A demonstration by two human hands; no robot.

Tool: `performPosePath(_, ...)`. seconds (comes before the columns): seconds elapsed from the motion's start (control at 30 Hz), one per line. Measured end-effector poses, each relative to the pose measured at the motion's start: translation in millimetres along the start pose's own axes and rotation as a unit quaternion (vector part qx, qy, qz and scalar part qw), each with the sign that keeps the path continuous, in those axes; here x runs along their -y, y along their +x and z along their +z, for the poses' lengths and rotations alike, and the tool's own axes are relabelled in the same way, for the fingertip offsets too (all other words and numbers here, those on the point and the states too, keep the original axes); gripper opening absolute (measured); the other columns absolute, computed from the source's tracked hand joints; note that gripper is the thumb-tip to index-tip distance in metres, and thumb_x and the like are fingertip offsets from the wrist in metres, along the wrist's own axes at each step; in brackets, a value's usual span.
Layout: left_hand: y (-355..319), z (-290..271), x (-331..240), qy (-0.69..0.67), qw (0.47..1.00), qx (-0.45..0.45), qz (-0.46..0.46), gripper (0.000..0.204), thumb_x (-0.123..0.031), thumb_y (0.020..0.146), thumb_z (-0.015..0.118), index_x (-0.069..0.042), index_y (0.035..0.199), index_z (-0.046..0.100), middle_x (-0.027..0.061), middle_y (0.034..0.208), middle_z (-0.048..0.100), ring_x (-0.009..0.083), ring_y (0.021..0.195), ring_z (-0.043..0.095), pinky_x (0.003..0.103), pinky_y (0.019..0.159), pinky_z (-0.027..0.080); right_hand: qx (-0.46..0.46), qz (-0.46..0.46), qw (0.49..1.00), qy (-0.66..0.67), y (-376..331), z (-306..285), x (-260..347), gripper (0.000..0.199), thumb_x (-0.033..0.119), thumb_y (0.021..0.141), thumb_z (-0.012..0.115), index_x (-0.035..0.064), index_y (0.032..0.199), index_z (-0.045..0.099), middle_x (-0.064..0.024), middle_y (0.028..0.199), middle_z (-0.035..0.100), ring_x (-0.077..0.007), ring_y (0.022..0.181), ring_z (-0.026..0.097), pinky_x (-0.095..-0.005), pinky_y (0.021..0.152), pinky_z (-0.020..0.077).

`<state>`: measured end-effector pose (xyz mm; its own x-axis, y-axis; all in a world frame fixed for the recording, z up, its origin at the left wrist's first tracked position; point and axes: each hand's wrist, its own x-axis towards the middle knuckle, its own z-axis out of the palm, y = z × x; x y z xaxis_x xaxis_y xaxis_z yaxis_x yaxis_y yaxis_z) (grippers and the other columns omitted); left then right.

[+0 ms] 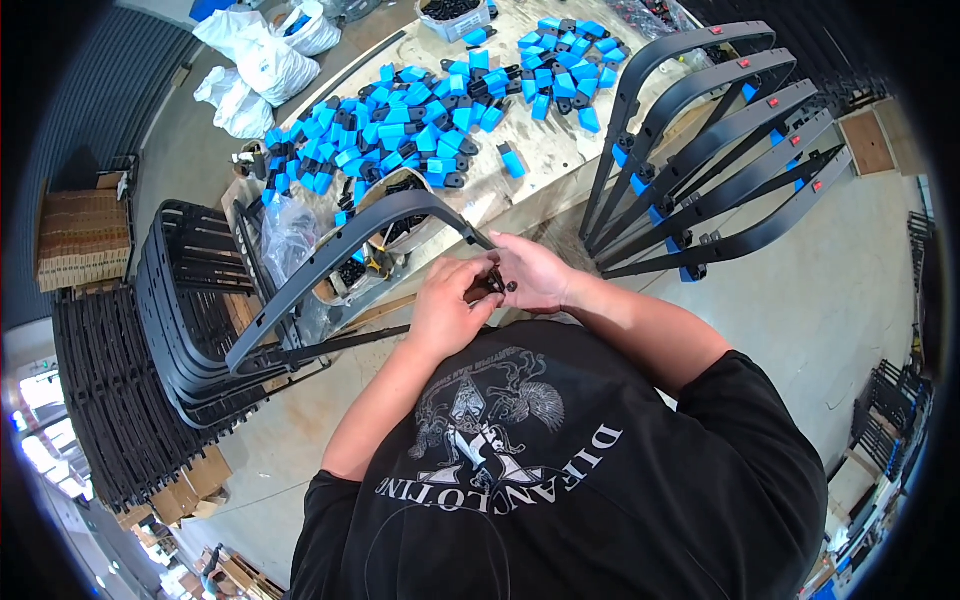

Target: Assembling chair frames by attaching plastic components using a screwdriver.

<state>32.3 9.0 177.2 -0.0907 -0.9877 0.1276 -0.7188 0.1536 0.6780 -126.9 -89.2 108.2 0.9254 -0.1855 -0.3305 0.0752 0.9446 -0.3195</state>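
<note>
My right hand point(537, 272) is turned palm up in front of my chest, with several small black parts point(497, 281) lying in it. They look like screws or caps, but are too small to name surely. Bent over that palm, my left hand point(447, 305) has its fingertips closed among these parts. A dark grey curved frame point(405, 203) leans at the table's edge, its end close beside both hands. Behind it, an open box point(405, 180) holds more small black parts.
Many blue-and-black pieces point(390, 125) cover the table point(560, 180). Several curved frames point(690, 150) stand at its right end. More frames point(185, 310) and black bars point(110, 400) are stacked on the left. White sacks point(270, 65) and flat cardboard point(85, 240) lie beyond.
</note>
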Motion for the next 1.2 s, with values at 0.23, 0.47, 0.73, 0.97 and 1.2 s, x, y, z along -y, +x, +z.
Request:
performPosePath(0.23,1.0,9.0,1.5,-0.084,0.987,0.050,-0.124,0.032,-0.010,0.076,0.079,-0.005,0.106,0.067,0.0110,0.096,0.069,0.0336,0.098,0.062,0.043,0.086,0.052,-0.020,0.013,1.000,0.004,-5.8,-13.0,-0.3,0.060,0.053,0.104,0.047,-0.0023,0.120,0.060,-0.0150,0.114,0.067,-0.0291,0.107,0.066,-0.0447,0.094,0.0536)
performPosePath(0.47,6.3,13.4,10.7,0.035,0.994,0.104,0.004,0.027,-0.011,0.082,0.074,-0.004,0.107,0.066,0.0156,0.102,0.066,0.0365,0.101,0.062,0.045,0.091,0.051,-0.096,0.069,0.993,-0.009,-0.2,-29.8,3.1,0.047,0.045,0.104,0.052,0.0021,0.123,0.055,-0.0128,0.113,0.062,-0.0278,0.103,0.065,-0.0499,0.094,0.0555)
performPosePath(0.73,-14.9,24.9,23.3,-0.079,0.987,0.014,-0.143,0.020,-0.006,0.092,0.066,-0.002,0.112,0.063,0.0149,0.101,0.065,0.0284,0.091,0.067,0.039,0.080,0.055,-0.329,0.001,0.909,-0.256,20.5,-64.0,27.1,0.034,0.041,0.100,0.059,0.0075,0.101,0.068,-0.0046,0.075,0.060,-0.0170,0.059,0.053,-0.0345,0.052,0.0431)
performPosePath(0.97,-46.9,35.4,37.1,-0.381,0.839,-0.111,-0.373,0.018,-0.004,0.100,0.059,0.006,0.114,0.058,0.0129,0.090,0.068,0.0177,0.074,0.068,0.032,0.069,0.060,-0.495,-0.048,0.556,-0.666,73.8,-104.3,123.7,0.061,0.052,0.087,0.069,-0.0002,0.118,0.067,-0.0265,0.113,0.071,-0.0378,0.108,0.069,-0.0473,0.094,0.0531)
performPosePath(1.2,-67.0,33.6,47.6,-0.480,0.745,-0.177,-0.428,0.011,-0.002,0.097,0.063,0.007,0.103,0.063,0.0131,0.091,0.068,0.0201,0.077,0.068,0.035,0.074,0.062,-0.452,-0.004,0.565,-0.691,100.9,-130.6,137.5,0.045,0.046,0.088,0.068,0.0043,0.105,0.070,-0.0194,0.093,0.074,-0.0325,0.084,0.072,-0.0454,0.073,0.0558)
